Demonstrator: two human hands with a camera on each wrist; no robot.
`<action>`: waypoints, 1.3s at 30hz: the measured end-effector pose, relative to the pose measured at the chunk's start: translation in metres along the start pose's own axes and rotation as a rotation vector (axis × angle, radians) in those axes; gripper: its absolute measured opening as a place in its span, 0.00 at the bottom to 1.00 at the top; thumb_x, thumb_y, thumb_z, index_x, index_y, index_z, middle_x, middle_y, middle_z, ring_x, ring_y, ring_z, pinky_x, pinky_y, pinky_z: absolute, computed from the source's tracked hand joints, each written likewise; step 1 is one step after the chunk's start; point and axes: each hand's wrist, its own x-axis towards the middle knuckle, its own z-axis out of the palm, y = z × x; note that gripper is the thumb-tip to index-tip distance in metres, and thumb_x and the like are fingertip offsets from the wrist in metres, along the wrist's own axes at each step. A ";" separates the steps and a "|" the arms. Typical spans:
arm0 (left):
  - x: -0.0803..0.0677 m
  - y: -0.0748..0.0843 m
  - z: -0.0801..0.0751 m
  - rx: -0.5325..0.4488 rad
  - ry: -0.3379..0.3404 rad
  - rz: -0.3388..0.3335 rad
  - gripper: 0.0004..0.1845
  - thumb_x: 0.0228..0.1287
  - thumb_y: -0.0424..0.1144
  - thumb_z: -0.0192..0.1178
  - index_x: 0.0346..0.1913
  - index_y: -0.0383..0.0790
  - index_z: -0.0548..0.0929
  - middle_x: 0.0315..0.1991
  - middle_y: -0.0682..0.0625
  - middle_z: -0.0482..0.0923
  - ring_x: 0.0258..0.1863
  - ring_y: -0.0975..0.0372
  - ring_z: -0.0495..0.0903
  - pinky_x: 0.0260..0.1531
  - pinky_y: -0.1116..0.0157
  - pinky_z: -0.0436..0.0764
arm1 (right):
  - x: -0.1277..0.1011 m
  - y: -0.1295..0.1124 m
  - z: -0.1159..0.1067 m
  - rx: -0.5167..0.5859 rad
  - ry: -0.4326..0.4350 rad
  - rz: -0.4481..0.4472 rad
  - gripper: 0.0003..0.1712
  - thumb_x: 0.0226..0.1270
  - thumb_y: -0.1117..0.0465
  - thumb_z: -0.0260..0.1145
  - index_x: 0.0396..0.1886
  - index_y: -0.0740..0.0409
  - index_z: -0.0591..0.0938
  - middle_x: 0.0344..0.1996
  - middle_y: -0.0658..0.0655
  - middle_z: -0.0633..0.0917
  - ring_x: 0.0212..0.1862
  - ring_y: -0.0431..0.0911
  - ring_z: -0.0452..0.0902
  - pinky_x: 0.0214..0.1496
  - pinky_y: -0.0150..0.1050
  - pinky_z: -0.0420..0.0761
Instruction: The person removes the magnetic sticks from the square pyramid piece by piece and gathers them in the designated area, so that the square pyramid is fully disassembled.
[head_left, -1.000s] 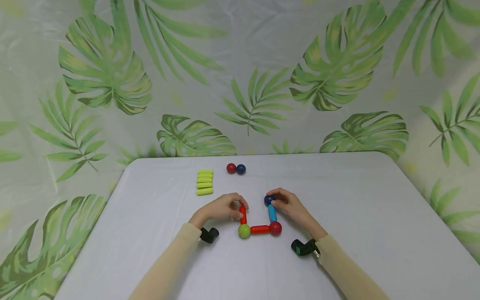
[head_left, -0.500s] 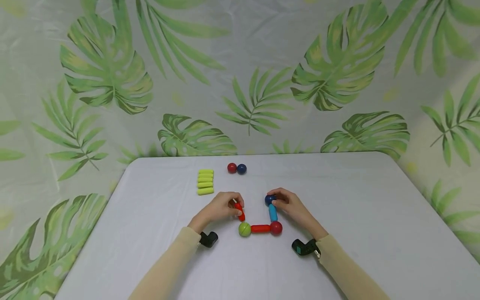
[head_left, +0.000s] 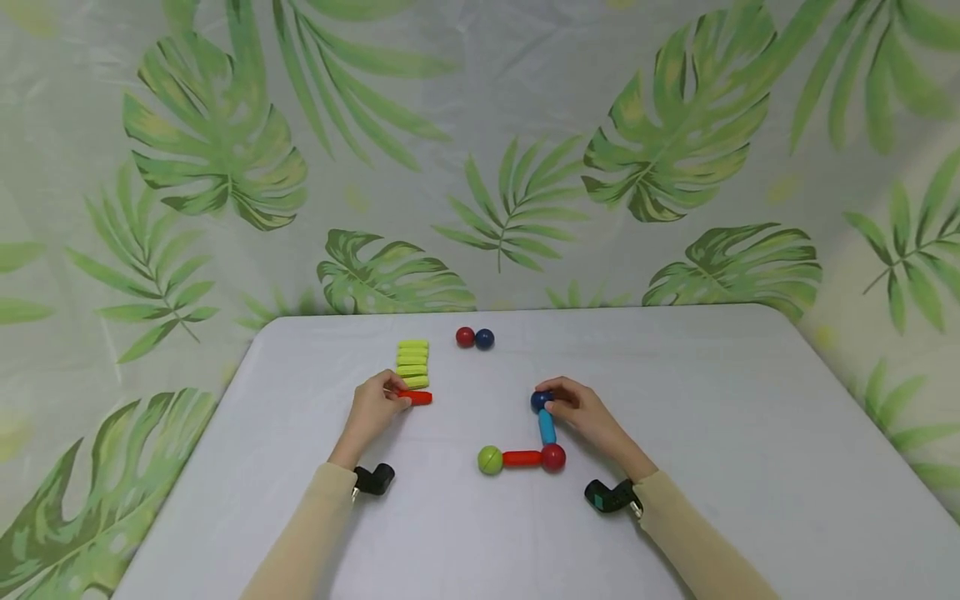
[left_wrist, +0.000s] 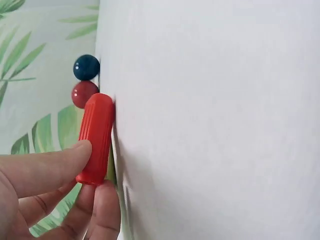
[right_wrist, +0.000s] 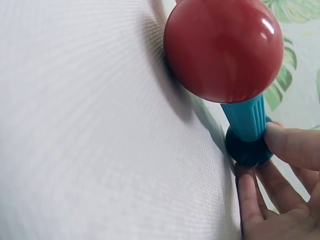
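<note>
My left hand (head_left: 375, 408) pinches a red ribbed rod (head_left: 418, 397) between thumb and fingers, just in front of the row of yellow-green rods (head_left: 412, 357). Seen from the left wrist, the red rod (left_wrist: 97, 137) stands out past the thumb tip. My right hand (head_left: 581, 408) holds a dark blue ball (head_left: 539, 401) by its sides. From that ball a light blue rod (head_left: 547, 427) runs to a red ball (head_left: 553, 457). Another red rod (head_left: 522, 458) links the red ball to a green ball (head_left: 491, 460). The right wrist view shows the red ball (right_wrist: 225, 47) large in front of the light blue rod (right_wrist: 247, 117).
A loose red ball (head_left: 465, 337) and a loose dark blue ball (head_left: 484, 338) sit side by side near the back edge of the white table (head_left: 712, 400). A leaf-printed cloth (head_left: 510, 150) hangs behind. Each wrist wears a small black camera (head_left: 375, 479).
My left hand has pulled the red rod off the green ball and carried it left to the yellow-green rods, turning it sideways. The right hand stays on the dark blue ball.
</note>
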 end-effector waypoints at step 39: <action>-0.011 0.057 0.066 -0.019 -0.464 0.418 0.14 0.57 0.28 0.65 0.47 0.39 0.79 0.45 0.51 0.75 0.45 0.58 0.75 0.47 0.65 0.77 | -0.010 -0.037 0.000 0.009 -0.025 0.012 0.16 0.70 0.71 0.56 0.56 0.71 0.74 0.56 0.71 0.74 0.58 0.63 0.69 0.61 0.55 0.69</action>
